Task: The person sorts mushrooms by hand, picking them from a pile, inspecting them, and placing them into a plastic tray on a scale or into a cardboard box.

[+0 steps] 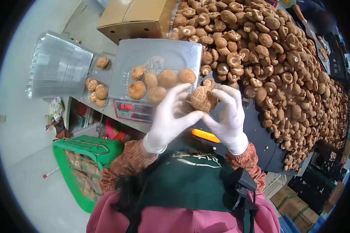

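Note:
Both my hands wear white gloves. Between them is a large brown mushroom [203, 99] with a cracked cap, and a smaller mushroom [209, 83] shows just behind it. My left hand [173, 116] is beside the large mushroom, its thumb at the cap's lower left edge. My right hand [228, 116] has its fingers on the mushroom's right side. Just beyond my left hand, a clear tray [124, 80] with several mushrooms rests on a metal scale [159, 48]. The red display [126, 106] reads 0.145.
Heaped mushrooms [291, 73] cover the right side. Stacked clear trays [60, 66], two trays with mushrooms [101, 93] and a cardboard box [134, 17] surround the scale. A green basket [62, 167] stands lower left; an orange-handled tool [205, 135] lies near my wrists. Another person's gloved hand [308, 29] shows upper right.

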Demonstrator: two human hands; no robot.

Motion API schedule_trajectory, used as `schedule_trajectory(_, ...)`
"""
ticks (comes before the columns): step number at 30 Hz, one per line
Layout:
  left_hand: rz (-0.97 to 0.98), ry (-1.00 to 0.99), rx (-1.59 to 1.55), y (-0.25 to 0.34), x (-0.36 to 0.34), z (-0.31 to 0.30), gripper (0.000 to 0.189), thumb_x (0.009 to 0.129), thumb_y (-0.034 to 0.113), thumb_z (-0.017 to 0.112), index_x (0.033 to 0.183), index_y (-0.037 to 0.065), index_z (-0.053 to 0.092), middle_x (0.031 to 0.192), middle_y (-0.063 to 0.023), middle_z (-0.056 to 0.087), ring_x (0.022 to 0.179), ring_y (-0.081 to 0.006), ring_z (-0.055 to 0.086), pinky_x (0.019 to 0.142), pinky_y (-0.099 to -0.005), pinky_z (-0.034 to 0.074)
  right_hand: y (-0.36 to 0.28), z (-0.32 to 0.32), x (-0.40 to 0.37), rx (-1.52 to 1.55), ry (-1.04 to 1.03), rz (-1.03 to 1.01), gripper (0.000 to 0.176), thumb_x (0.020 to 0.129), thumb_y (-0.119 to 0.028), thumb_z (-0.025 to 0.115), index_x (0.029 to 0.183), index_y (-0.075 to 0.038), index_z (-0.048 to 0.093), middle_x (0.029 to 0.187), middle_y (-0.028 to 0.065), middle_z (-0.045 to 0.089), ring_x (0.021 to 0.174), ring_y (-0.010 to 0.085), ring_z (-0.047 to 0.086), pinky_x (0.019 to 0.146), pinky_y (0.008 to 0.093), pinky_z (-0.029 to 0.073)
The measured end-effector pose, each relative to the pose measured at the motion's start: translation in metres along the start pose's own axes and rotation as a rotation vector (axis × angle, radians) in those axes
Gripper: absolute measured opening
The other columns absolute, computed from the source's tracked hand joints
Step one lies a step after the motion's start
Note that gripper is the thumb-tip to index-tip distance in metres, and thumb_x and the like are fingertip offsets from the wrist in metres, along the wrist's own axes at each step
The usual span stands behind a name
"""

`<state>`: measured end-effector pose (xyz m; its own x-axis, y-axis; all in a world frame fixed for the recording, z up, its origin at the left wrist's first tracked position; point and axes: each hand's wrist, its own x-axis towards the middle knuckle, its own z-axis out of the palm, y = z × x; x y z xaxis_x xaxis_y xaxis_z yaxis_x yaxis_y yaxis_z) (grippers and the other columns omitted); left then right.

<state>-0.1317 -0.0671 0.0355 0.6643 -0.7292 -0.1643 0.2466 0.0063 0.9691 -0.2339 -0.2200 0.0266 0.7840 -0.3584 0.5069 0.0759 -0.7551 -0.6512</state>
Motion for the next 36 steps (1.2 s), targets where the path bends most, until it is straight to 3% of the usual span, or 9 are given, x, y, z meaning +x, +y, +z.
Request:
schedule_trajectory(2, 0.12, 0.044, 0.038, -0.011, 0.003, 0.005, 0.052, 0.09, 0.002, 0.071, 0.138, -0.001, 0.052, 0.122, -0.0144, 0.065, 0.107, -0.0132, 0.064, 0.091, -0.029, 0.054, -0.005, 0.005, -0.004, -0.073, -0.035, -0.065, 0.064, 0.065, -0.004, 0.085, 0.123, -0.006, 0.058, 0.118, 0.0159, 0.058, 0.104, 0.0351, 0.061, 0.086, 0.0412, 0.054)
schedule_trajectory(3, 0.07, 0.046, 0.039, -0.014, 0.002, 0.003, 0.049, 0.09, 0.002, 0.07, 0.136, -0.002, 0.054, 0.12, -0.0142, 0.066, 0.106, -0.0137, 0.064, 0.09, -0.0289, 0.054, -0.006, 0.008, -0.007, -0.083, -0.034, -0.085, 0.064, 0.066, -0.005, 0.085, 0.124, -0.006, 0.058, 0.118, 0.016, 0.059, 0.103, 0.035, 0.061, 0.086, 0.0412, 0.054)
schedule_trajectory(6, -0.109, 0.049, -0.086, -0.016, 0.0, -0.005, 0.035, 0.095, 0.003, 0.063, 0.13, -0.004, 0.06, 0.112, -0.0125, 0.07, 0.103, -0.0147, 0.066, 0.088, -0.0278, 0.055, 0.0, 0.01, -0.015, 0.166, -0.041, 0.195, 0.063, 0.067, -0.007, 0.085, 0.122, -0.004, 0.056, 0.116, 0.016, 0.058, 0.103, 0.0318, 0.063, 0.086, 0.0375, 0.055)
schedule_trajectory(7, -0.156, -0.029, 0.035, -0.015, -0.001, -0.014, 0.033, 0.104, 0.005, 0.051, 0.135, -0.004, 0.055, 0.11, -0.0088, 0.07, 0.093, -0.0101, 0.067, 0.081, -0.025, 0.055, -0.001, 0.007, -0.016, 0.212, -0.064, 0.283, 0.061, 0.067, -0.009, 0.086, 0.12, -0.004, 0.055, 0.115, 0.0156, 0.058, 0.104, 0.0305, 0.063, 0.087, 0.0363, 0.056)
schedule_trajectory(12, -0.17, -0.029, -0.059, -0.013, -0.003, -0.014, 0.03, 0.105, 0.008, 0.051, 0.131, -0.005, 0.058, 0.102, -0.0081, 0.071, 0.085, -0.0107, 0.068, 0.076, -0.0262, 0.056, 0.001, 0.008, -0.023, 0.207, -0.101, 0.33, 0.06, 0.068, -0.011, 0.085, 0.119, -0.004, 0.055, 0.115, 0.0149, 0.059, 0.101, 0.0295, 0.064, 0.088, 0.0361, 0.054)
schedule_trajectory(19, -0.231, 0.014, -0.064, -0.014, -0.006, -0.016, 0.025, 0.099, 0.003, 0.059, 0.124, -0.003, 0.062, 0.109, -0.0084, 0.07, 0.09, -0.0105, 0.067, 0.077, -0.025, 0.055, 0.0, 0.005, -0.026, 0.192, -0.1, 0.326, 0.061, 0.069, -0.009, 0.085, 0.12, -0.004, 0.055, 0.115, 0.0145, 0.059, 0.102, 0.0303, 0.063, 0.086, 0.037, 0.054)
schedule_trajectory(24, -0.179, -0.036, -0.109, -0.008, -0.015, -0.006, 0.047, 0.092, 0.0, 0.068, 0.135, -0.003, 0.049, 0.118, -0.011, 0.065, 0.103, -0.0129, 0.065, 0.089, -0.0276, 0.053, -0.008, 0.003, -0.027, 0.05, -0.081, 0.137, 0.064, 0.067, -0.007, 0.085, 0.124, -0.005, 0.055, 0.118, 0.015, 0.058, 0.107, 0.0351, 0.06, 0.089, 0.0399, 0.053)
schedule_trajectory(31, -0.199, -0.116, -0.242, -0.012, -0.022, 0.004, 0.04, 0.093, -0.007, 0.057, 0.132, -0.004, 0.048, 0.125, -0.0087, 0.059, 0.117, -0.0127, 0.056, 0.1, -0.028, 0.045, -0.02, -0.004, -0.034, -0.023, -0.121, 0.05, 0.065, 0.066, -0.006, 0.083, 0.125, -0.005, 0.057, 0.12, 0.0144, 0.059, 0.109, 0.0342, 0.058, 0.092, 0.0418, 0.051)
schedule_trajectory(36, -0.302, -0.145, -0.273, -0.005, -0.028, 0.004, 0.035, 0.095, -0.002, 0.05, 0.13, -0.005, 0.048, 0.121, -0.0095, 0.06, 0.109, -0.0117, 0.058, 0.093, -0.0256, 0.048, -0.019, -0.003, -0.042, 0.116, -0.121, 0.154, 0.065, 0.067, -0.009, 0.084, 0.124, -0.005, 0.054, 0.116, 0.015, 0.058, 0.104, 0.0333, 0.06, 0.088, 0.04, 0.052)
